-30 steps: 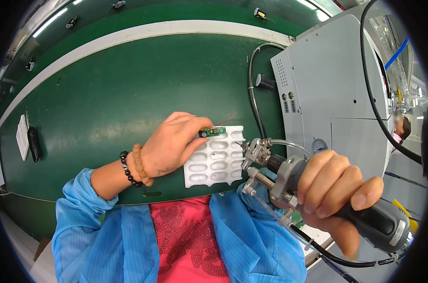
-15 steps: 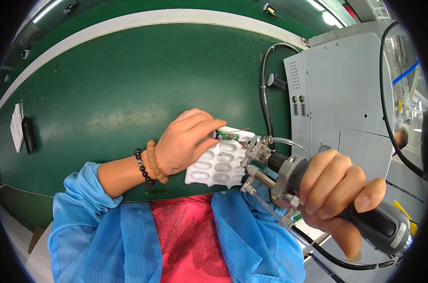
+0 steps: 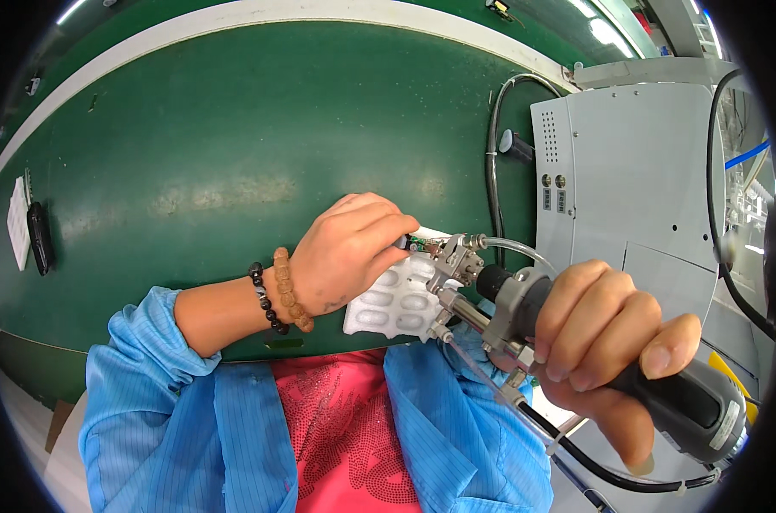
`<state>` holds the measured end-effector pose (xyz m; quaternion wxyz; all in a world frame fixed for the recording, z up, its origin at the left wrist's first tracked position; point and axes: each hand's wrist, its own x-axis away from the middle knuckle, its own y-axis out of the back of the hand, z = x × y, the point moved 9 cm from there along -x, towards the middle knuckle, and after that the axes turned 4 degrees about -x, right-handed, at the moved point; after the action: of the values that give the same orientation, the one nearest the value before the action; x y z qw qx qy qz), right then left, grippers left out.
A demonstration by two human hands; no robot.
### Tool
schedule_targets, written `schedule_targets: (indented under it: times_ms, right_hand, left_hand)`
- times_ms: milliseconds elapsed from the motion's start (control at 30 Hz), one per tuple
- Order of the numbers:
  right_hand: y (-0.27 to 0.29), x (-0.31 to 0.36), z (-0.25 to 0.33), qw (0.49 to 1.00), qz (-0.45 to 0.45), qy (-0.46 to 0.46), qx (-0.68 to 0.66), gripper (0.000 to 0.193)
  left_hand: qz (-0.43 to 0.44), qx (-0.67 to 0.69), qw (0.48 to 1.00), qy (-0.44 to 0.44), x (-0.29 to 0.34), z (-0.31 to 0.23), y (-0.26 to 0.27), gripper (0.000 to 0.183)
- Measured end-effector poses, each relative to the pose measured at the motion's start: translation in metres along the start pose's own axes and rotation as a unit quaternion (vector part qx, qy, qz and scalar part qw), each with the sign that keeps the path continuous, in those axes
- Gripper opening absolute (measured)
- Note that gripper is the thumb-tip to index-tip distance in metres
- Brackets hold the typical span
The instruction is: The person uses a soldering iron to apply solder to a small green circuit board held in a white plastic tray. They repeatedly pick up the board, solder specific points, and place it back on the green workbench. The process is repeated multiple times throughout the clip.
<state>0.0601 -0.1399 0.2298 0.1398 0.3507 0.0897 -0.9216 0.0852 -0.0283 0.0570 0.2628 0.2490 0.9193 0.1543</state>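
Note:
My left hand (image 3: 350, 246) pinches a small green circuit board (image 3: 414, 243) with a dark round part at its near end; the fingers partly cover it. My right hand (image 3: 610, 333) is wrapped round a black hand-held power tool (image 3: 687, 403) with a metal head and attached tubes. The metal head (image 3: 456, 262) meets the far end of the board, hiding the exact contact point. Below both lies a white moulded tray (image 3: 389, 309) with oval hollows, partly covered by my left hand and the tool.
A grey machine cabinet (image 3: 627, 179) stands at the right, with a black cable (image 3: 492, 141) looping beside it. Next to the cable is a dark cylinder (image 3: 518, 145). A black case (image 3: 39, 238) and a white pad (image 3: 17, 224) lie at the far left of the green table (image 3: 234, 137).
My left hand has shifted slightly right and up, bringing the board closer into the tool's metal head. The tool's head has tilted a little. The whole view has shifted slightly.

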Motion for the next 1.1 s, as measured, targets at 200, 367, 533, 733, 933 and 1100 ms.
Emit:
schedule_targets:
  times_ms: [200,367,533,733,933,1100]
  right_hand:
    - [0.000,0.000,-0.014,1.000,-0.008,-0.012,-0.012,0.060]
    - [-0.009,-0.010,-0.017,0.999,0.021,-0.039,0.010,0.054]
    - [-0.016,-0.014,-0.026,0.998,0.016,-0.049,0.024,0.051]
    - [-0.002,-0.022,-0.015,0.999,-0.017,-0.044,0.000,0.053]
    - [0.019,0.007,0.050,0.996,-0.068,0.048,-0.045,0.049]
    - [0.027,0.012,0.056,0.992,-0.089,0.086,-0.006,0.050]
  left_hand:
    - [0.012,0.005,1.000,0.011,0.001,0.006,0.004,0.036]
    - [0.019,0.010,1.000,0.006,-0.003,0.002,0.004,0.038]
    - [0.013,0.027,0.999,0.010,0.000,0.003,0.002,0.040]
    - [0.030,0.032,0.999,0.030,-0.006,0.002,0.010,0.039]
    - [0.028,-0.003,0.999,0.023,0.002,0.010,0.004,0.034]
    - [0.008,0.082,0.989,0.120,-0.013,0.011,0.028,0.028]
